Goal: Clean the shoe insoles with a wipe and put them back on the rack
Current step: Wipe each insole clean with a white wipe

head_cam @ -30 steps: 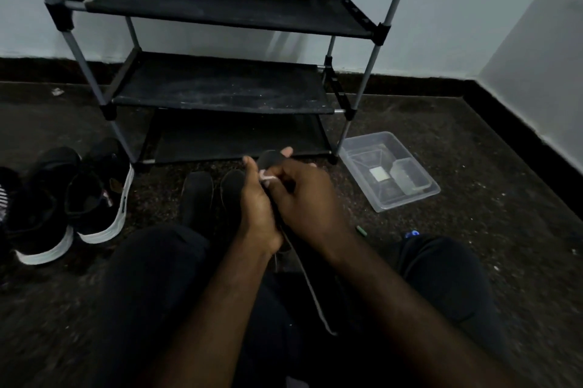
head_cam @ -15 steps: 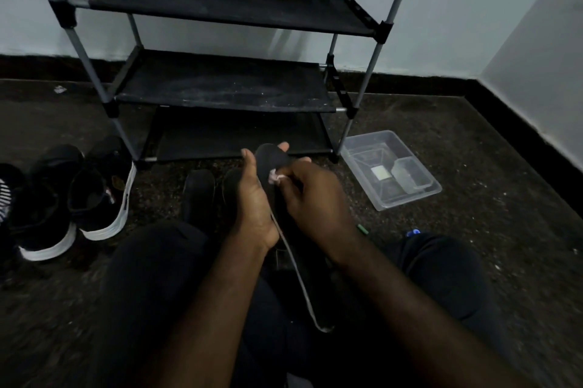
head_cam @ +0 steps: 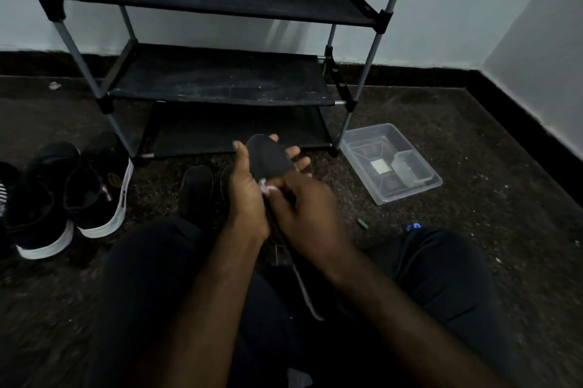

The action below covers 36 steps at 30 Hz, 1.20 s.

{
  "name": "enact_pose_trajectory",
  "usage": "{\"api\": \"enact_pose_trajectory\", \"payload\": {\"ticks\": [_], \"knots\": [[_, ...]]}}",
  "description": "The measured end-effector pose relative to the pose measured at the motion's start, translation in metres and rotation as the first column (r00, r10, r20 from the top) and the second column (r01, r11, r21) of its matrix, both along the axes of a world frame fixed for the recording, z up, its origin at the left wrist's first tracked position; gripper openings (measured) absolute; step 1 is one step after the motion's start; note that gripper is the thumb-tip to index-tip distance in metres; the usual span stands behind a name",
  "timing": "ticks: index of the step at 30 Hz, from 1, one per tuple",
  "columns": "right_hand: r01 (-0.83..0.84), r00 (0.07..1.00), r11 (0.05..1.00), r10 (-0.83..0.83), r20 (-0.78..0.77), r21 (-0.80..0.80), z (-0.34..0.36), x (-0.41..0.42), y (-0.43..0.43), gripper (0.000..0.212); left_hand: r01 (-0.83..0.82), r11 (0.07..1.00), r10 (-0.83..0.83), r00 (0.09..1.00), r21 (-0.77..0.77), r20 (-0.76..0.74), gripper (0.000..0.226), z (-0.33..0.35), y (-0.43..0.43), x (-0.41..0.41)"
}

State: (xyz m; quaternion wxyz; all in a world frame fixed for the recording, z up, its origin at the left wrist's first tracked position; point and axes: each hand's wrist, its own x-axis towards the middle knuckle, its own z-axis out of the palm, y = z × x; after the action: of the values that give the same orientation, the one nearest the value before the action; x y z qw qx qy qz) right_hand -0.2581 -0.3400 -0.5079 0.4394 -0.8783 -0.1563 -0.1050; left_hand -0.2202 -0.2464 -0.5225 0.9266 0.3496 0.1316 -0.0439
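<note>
Two hands, one insole [head_cam: 268,155]: your right hand [head_cam: 303,217] has its fingers curled, pinching the small white wipe [head_cam: 264,190] against the black insole just below its toe end. Your left hand [head_cam: 249,195] cups that toe from behind, thumb on the near edge. The insole's long axis runs from the toe, pointing at the rack [head_cam: 220,81], down to the heel over your lap, so the stroke probably comes toward you.

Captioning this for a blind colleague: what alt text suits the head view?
A seated person's left hand holds a dark insole while the right hand pinches a small white wipe against it. A black shoe rack stands ahead.
</note>
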Motion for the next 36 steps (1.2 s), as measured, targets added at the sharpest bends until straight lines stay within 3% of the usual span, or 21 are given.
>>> {"api": "enact_pose_trajectory", "payload": {"ticks": [4, 8, 12, 16, 21, 25, 29, 33, 36], "knots": [[0.138, 0.990, 0.984, -0.135, 0.034, -0.116, 0.007, 0.043, -0.007, 0.010, 0.036, 0.999, -0.036, 0.999, 0.037, 0.001, 0.064, 0.002, -0.006, -0.006], [0.067, 0.994, 0.978, -0.082, -0.069, -0.198, -0.013, 0.022, -0.027, 0.010, -0.106, 0.994, 0.106, 0.994, -0.040, -0.008, 0.063, 0.001, 0.009, 0.008], [-0.017, 0.953, 0.999, 0.028, -0.301, 0.038, -0.040, -0.023, -0.044, 0.021, -0.254, 0.959, 0.247, 0.967, -0.125, -0.068, 0.067, 0.001, 0.026, 0.020], [-0.106, 0.904, 0.987, 0.146, -0.401, 0.121, -0.044, -0.044, -0.044, 0.013, -0.328, 0.925, 0.326, 0.944, -0.192, -0.041, 0.067, 0.001, 0.040, 0.024], [0.052, 0.900, 0.890, 0.154, -0.407, 0.453, -0.015, -0.031, -0.053, 0.012, -0.358, 0.898, 0.371, 0.929, -0.257, 0.003, 0.070, 0.002, 0.050, 0.022], [0.156, 0.919, 0.873, 0.043, -0.391, 0.462, -0.007, -0.019, -0.066, 0.013, -0.334, 0.905, 0.350, 0.936, -0.262, 0.015, 0.071, 0.002, 0.048, 0.021], [0.164, 0.829, 0.841, 0.165, -0.534, 0.515, -0.012, -0.023, -0.060, 0.007, -0.267, 0.937, 0.281, 0.959, -0.225, 0.034, 0.076, 0.003, 0.039, 0.017], [0.233, 0.820, 0.767, 0.176, -0.545, 0.598, -0.016, -0.024, -0.040, 0.008, 0.003, 1.000, -0.004, 1.000, -0.001, -0.022, 0.080, 0.002, 0.008, 0.002], [0.192, 0.875, 0.836, 0.091, -0.475, 0.514, -0.015, -0.014, -0.036, 0.010, 0.150, 0.987, -0.145, 0.986, 0.062, -0.085, 0.082, 0.002, -0.014, -0.009]]}}
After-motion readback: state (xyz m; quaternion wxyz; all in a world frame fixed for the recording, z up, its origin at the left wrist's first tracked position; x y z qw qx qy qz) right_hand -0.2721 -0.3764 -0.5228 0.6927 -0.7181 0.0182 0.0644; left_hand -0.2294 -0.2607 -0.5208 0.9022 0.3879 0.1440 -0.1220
